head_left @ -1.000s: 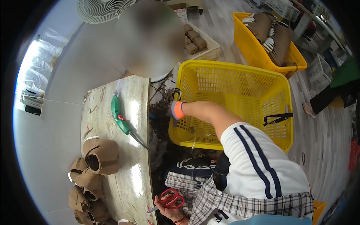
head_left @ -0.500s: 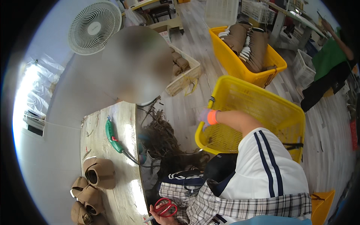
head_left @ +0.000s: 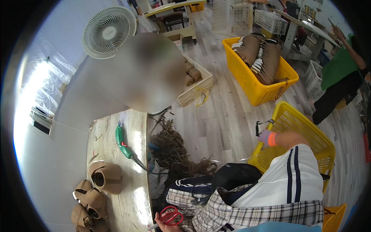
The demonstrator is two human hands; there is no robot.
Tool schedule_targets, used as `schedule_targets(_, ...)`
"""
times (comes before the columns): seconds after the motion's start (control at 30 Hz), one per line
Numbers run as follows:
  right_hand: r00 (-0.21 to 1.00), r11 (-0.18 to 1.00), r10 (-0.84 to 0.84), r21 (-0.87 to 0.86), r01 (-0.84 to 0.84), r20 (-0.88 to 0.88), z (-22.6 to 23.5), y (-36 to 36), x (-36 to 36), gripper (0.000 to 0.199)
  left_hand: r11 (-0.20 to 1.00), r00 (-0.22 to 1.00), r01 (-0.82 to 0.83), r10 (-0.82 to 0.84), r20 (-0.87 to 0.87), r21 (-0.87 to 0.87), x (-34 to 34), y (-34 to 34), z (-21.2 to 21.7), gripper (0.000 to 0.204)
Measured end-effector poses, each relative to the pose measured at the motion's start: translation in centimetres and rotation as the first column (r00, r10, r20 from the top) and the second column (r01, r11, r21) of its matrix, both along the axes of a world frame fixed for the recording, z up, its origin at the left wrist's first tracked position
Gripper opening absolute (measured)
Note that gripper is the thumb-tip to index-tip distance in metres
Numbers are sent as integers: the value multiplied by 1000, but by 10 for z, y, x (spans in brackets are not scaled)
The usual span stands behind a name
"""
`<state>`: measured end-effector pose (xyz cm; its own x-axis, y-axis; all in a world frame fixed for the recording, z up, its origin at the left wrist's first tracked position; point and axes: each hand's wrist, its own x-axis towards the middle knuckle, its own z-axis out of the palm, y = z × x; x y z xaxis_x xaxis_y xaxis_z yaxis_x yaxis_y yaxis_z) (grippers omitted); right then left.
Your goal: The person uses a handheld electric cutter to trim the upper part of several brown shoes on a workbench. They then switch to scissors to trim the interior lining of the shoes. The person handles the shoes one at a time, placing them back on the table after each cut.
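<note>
My right hand (head_left: 266,137), in a purplish glove with an orange cuff, grips the near rim of an empty yellow plastic basket (head_left: 309,133) on the floor to my right. The basket is tilted. My left hand (head_left: 163,225) sits at the bottom edge beside my lap and holds red-handled scissors (head_left: 170,216). Only part of this hand shows. A checked cloth (head_left: 235,210) lies over my lap.
A wooden bench (head_left: 112,131) on the left carries a green corded tool (head_left: 123,142) and several brown shoe uppers (head_left: 103,177). Brown scrap strips (head_left: 174,149) are heaped on the floor. Farther back stand a filled yellow basket (head_left: 258,83), a white crate (head_left: 195,83) and a fan (head_left: 109,27). A person in green (head_left: 340,69) is at the right.
My right hand has pulled the yellow basket to the right, away from the bench, and tilted it. The view has swung up toward the room. The scissors stay in my left hand.
</note>
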<state>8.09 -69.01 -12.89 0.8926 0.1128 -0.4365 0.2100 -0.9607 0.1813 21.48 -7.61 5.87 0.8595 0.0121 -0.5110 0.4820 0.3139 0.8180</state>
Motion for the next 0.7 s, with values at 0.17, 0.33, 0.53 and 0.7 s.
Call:
schedule_targets(0.17,789,991,-123,-118,64,-601,18,11,-96,34,991,993,-115,116,12,-63,-6,23,-29,60)
schedule_targets(0.33,513,873,-455,-251,419,-727,-37,-9,-138,37,996,998,-63,63,11,63,5,1,-17,59)
schedule_targets(0.53,560,721,-667,-236,652,-492,34,-81,63,71,989,990,-139,140,-26,48,6,8,-16,57)
schedule_targets(0.7,418,494,-805,86,865,421,-27,-254,115,100,990,991,-132,133,-17,51,34,7,-53,56)
